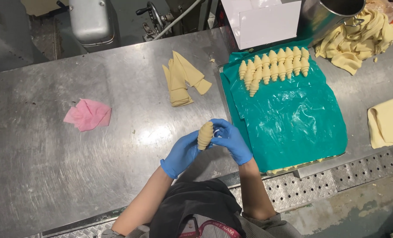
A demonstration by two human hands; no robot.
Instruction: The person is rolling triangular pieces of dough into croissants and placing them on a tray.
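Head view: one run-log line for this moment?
left hand: holds rolled dough | right hand: holds it too | tray: rolled pieces on green sheet

White box [267,20]: rectangular carton at the top edge of the steel table [117,88], just behind the tray's far end and beside a metal pot [328,15]; plain white faces. No labels, signs or screens visible.
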